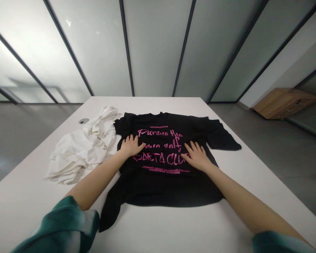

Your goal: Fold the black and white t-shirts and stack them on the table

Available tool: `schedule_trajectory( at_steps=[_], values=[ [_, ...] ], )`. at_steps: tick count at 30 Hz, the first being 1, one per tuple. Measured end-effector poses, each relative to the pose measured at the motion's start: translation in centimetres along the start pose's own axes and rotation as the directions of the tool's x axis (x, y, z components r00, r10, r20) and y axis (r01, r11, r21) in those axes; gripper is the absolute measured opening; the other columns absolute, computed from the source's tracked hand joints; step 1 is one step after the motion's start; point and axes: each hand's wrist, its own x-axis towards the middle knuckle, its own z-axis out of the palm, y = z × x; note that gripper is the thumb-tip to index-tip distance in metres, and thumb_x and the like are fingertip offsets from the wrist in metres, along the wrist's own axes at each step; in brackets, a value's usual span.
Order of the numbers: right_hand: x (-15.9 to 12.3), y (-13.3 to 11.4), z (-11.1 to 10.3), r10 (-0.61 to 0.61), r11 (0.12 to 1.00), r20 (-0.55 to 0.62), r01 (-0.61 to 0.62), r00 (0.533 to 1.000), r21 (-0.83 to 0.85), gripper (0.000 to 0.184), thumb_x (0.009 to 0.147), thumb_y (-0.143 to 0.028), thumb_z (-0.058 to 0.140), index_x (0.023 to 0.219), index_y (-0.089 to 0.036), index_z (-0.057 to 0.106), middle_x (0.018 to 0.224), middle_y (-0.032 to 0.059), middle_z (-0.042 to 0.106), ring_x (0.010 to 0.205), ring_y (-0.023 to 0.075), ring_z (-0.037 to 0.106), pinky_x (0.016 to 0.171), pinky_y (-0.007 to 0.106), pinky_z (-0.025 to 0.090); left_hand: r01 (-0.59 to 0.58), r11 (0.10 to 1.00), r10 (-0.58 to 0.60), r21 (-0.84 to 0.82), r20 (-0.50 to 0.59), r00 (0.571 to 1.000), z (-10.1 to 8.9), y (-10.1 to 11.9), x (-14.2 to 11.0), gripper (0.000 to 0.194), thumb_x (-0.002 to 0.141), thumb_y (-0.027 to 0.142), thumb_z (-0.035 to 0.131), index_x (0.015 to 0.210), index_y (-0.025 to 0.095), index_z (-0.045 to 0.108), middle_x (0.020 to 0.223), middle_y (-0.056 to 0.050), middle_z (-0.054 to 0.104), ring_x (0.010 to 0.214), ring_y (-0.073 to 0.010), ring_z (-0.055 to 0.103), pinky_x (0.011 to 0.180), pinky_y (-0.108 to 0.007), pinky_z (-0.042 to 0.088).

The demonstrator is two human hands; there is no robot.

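Observation:
A black T-shirt (163, 186) with pink lettering lies spread flat on the white table (173, 228), print side up. My left hand (131, 146) rests flat on the shirt's left chest area, fingers stretched out. My right hand (197, 156) lies flat on the print to the right of centre, fingers spread. Neither hand holds anything. The shirt's right sleeve (221, 138) is spread out to the side; its left sleeve is bunched near the collar.
A crumpled white garment (81, 147) lies on the table just left of the black shirt. A small round grommet (83, 121) sits in the tabletop at the far left. Glass wall panels stand behind; a wooden cabinet (284, 102) is on the floor at right.

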Motion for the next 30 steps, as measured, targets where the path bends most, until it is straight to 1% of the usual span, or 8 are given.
schedule_trajectory(
  at_steps=[3,8,14,18,21,23,27,30],
  values=[
    [1.6,0.0,-0.2,0.012,1.000,0.032,-0.012,0.999,-0.022,0.080,0.094,-0.070,0.026,0.157,-0.022,0.030,0.164,0.0130,0.023,0.150,0.0376,0.017,0.118,0.058,0.018,0.030,1.000,-0.030,-0.004,0.020,0.999,0.9,-0.1,1.9,0.088,0.092,0.071,0.026,0.156,0.010,0.028,0.162,-0.023,0.022,0.148,-0.0415,0.023,0.116,-0.056,0.024],
    [4.8,0.4,-0.4,0.011,1.000,0.040,-0.010,0.999,-0.026,0.081,0.093,-0.072,0.022,0.158,-0.024,0.026,0.165,0.0117,0.019,0.151,0.0358,0.016,0.119,0.056,0.016,0.026,0.999,-0.025,-0.034,0.032,0.999,1.1,-1.2,6.2,0.090,0.091,0.073,0.023,0.158,0.014,0.022,0.165,-0.019,0.015,0.150,-0.0399,0.017,0.118,-0.055,0.019],
    [9.7,0.2,-1.6,0.018,1.000,0.060,-0.017,0.998,-0.010,0.080,0.094,-0.070,0.022,0.159,-0.022,0.024,0.166,0.0124,0.015,0.151,0.0351,0.014,0.119,0.054,0.017,0.023,0.998,-0.022,-0.051,0.019,1.000,0.3,-2.2,11.0,0.089,0.091,0.073,0.022,0.159,0.015,0.019,0.165,-0.018,0.017,0.151,-0.0372,0.017,0.120,-0.053,0.017],
    [11.4,0.3,-2.4,0.005,1.000,0.054,-0.006,0.999,0.014,0.079,0.096,-0.067,0.024,0.159,-0.021,0.024,0.166,0.0134,0.015,0.151,0.0341,0.015,0.119,0.053,0.018,0.003,1.000,-0.003,-0.031,-0.010,1.000,-0.4,-2.2,12.1,0.087,0.093,0.068,0.027,0.157,0.011,0.023,0.162,-0.021,0.024,0.149,-0.0367,0.024,0.118,-0.050,0.021],
    [10.6,0.6,-2.1,-0.021,0.999,0.046,0.020,0.999,0.032,0.079,0.095,-0.067,0.025,0.158,-0.019,0.028,0.165,0.0147,0.018,0.151,0.0348,0.017,0.119,0.053,0.019,-0.069,0.997,0.072,0.031,-0.096,0.993,-1.0,-1.8,10.5,0.079,0.095,0.059,0.034,0.155,0.009,0.027,0.160,-0.022,0.028,0.147,-0.0362,0.028,0.116,-0.047,0.026],
    [9.1,1.1,-1.6,-0.057,0.998,0.019,0.057,0.998,0.034,0.079,0.095,-0.067,0.026,0.157,-0.018,0.031,0.164,0.0148,0.022,0.150,0.0350,0.020,0.119,0.053,0.021,-0.137,0.988,0.145,0.070,-0.132,0.981,-1.4,-1.6,7.9,0.074,0.094,0.053,0.041,0.153,0.009,0.032,0.160,-0.021,0.029,0.146,-0.0360,0.028,0.115,-0.047,0.027],
    [4.5,2.2,-0.9,-0.171,0.985,-0.137,0.173,0.976,0.000,0.066,0.096,-0.057,0.034,0.150,-0.020,0.043,0.159,0.0128,0.035,0.147,0.0343,0.028,0.117,0.053,0.026,-0.313,0.949,0.317,0.047,-0.158,0.935,-1.7,-1.7,0.2,0.059,0.093,0.052,0.045,0.137,0.013,0.053,0.146,-0.018,0.049,0.133,-0.0338,0.045,0.108,-0.046,0.037],
    [0.2,2.7,-1.4,-0.303,0.951,-0.207,0.308,0.930,-0.011,0.049,0.096,-0.046,0.040,0.130,-0.019,0.063,0.141,0.0144,0.055,0.133,0.0328,0.047,0.110,0.050,0.037,-0.376,0.927,0.370,0.002,-0.188,0.910,-1.4,-2.3,-5.7,0.050,0.092,0.056,0.046,0.120,0.018,0.062,0.124,-0.014,0.061,0.114,-0.0309,0.056,0.101,-0.045,0.043]
  ],
)
